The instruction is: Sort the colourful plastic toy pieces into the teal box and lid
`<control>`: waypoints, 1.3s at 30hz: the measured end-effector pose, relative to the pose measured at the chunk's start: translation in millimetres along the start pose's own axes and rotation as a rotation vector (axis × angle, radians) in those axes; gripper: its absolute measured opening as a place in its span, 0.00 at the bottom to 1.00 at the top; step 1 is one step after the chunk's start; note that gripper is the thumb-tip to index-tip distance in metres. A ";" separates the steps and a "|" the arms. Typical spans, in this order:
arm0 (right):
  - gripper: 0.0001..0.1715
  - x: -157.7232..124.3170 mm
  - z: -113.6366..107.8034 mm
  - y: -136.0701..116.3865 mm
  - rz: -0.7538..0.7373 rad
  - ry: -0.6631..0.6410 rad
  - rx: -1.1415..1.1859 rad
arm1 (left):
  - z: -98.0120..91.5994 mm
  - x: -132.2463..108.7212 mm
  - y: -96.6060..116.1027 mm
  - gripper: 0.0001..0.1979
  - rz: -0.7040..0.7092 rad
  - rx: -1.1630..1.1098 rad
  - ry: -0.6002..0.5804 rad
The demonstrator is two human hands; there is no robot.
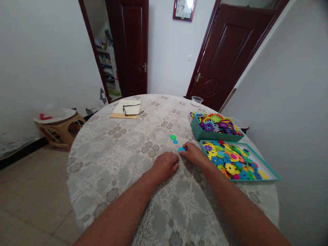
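Observation:
My right hand (194, 153) pinches the edge of a blue flower-shaped plastic disc (181, 149) at the table's surface. Beside it, my left hand (167, 165) rests on the cloth with its fingers curled in; whether anything is inside them is hidden. Just beyond both hands lie a green notched disc (173, 137) and a smaller blue disc (175, 141), close together or touching. To the right of my right hand is a shallow teal-rimmed tray (269, 173) holding many loose discs in mixed colours.
Behind the tray stands a teal box (215, 136) heaped with colourful notched pieces. A clear plastic bowl (197, 100) sits at the far edge. Glasses (128, 111) lie on papers (120, 108) at the far left. A patterned cloth (102, 171) covers the round table; a stool (61, 126) stands left.

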State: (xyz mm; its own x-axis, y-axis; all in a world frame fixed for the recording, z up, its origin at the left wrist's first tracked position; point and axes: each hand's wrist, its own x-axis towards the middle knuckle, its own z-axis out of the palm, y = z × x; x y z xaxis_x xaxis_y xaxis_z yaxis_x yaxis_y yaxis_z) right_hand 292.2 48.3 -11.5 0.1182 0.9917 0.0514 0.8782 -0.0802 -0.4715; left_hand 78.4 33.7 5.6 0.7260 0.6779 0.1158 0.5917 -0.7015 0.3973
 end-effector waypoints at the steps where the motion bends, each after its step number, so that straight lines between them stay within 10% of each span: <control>1: 0.15 2.8 -0.4 -0.5 -0.006 -0.002 0.010 | 0.2 -0.2 0.0 0.09 0.002 0.002 0.000; 26: 0.07 62.7 6.1 -34.3 0.029 -0.092 -0.056 | -1.2 -1.1 -1.8 0.07 0.000 -0.010 -0.008; 33: 0.30 77.4 9.2 -33.8 0.043 0.002 -0.008 | 0.1 -0.5 -3.4 0.07 0.005 -0.017 -0.005; 39: 0.21 96.7 7.7 -38.9 0.115 -0.118 -0.006 | 3.9 0.9 -6.3 0.07 0.013 -0.027 0.012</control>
State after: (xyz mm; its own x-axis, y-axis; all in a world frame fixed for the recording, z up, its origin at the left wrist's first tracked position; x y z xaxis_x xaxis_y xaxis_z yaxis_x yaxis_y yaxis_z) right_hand 265.9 148.1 5.0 0.1628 0.9809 -0.1068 0.8649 -0.1939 -0.4630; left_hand 76.7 37.8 -0.3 0.7294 0.6712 0.1318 0.5722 -0.7043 0.4201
